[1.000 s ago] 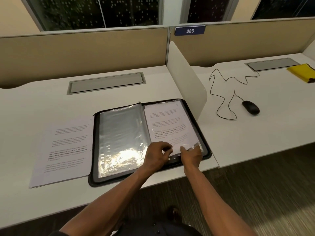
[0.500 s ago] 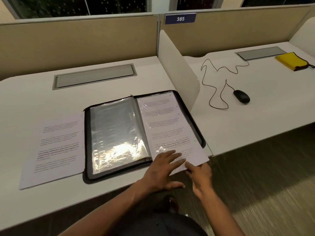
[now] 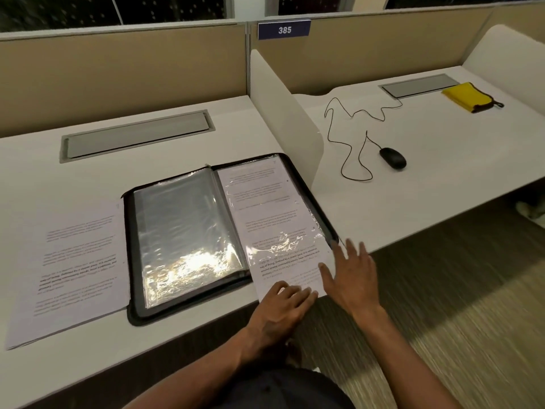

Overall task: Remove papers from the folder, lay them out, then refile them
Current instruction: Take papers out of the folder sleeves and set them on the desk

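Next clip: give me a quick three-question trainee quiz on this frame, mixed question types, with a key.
1. True or false: the sheet under the hands sticks out of its plastic sleeve past the folder's near edge.
2. Multiple choice: where does the already removed paper lie? A) on the desk left of the folder B) on the neighbouring desk by the mouse C) on the floor
3. Fill in: the left hand rests with flat fingers on the sheet's ____ end.

Key
1. True. The lower part lies bare beyond the sleeve, and the right hand is spread at its right edge.
2. A
3. near (bottom)
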`<action>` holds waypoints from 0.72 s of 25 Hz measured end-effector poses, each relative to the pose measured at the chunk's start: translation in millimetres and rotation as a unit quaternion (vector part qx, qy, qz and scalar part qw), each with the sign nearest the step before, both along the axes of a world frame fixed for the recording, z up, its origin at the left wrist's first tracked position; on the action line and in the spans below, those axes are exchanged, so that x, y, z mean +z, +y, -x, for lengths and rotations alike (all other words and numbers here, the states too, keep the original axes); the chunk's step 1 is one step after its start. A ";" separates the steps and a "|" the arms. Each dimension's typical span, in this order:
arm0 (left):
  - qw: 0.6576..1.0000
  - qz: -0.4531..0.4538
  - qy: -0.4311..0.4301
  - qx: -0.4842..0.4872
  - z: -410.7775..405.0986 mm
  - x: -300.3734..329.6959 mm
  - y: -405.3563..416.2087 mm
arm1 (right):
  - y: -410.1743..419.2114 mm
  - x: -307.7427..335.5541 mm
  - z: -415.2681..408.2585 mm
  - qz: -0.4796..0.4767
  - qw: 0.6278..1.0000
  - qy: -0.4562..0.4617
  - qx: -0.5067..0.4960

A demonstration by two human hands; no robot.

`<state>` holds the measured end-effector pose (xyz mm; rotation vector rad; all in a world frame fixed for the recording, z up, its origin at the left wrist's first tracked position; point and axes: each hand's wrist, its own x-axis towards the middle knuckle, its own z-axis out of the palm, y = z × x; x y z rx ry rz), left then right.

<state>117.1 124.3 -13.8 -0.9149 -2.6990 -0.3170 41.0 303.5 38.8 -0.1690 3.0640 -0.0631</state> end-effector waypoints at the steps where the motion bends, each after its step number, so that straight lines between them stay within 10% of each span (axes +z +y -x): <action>1: 1.000 0.007 -0.002 0.000 0.3 -0.5 -0.4 | -5.4 -2.3 0.7 0.025 0.999 -0.048 -0.004; 8: 0.955 -0.195 -0.126 0.186 -13.9 5.1 -15.4 | -6.6 -2.2 3.1 0.399 0.875 -0.107 -0.255; 14: 0.608 -0.527 -0.398 0.441 -18.2 45.0 -48.2 | 6.3 31.0 -13.5 0.616 0.663 -0.257 -0.339; 18: 0.347 -0.706 -0.499 0.364 -10.3 68.9 -60.2 | 11.9 60.3 -27.2 0.650 0.646 -0.269 -0.298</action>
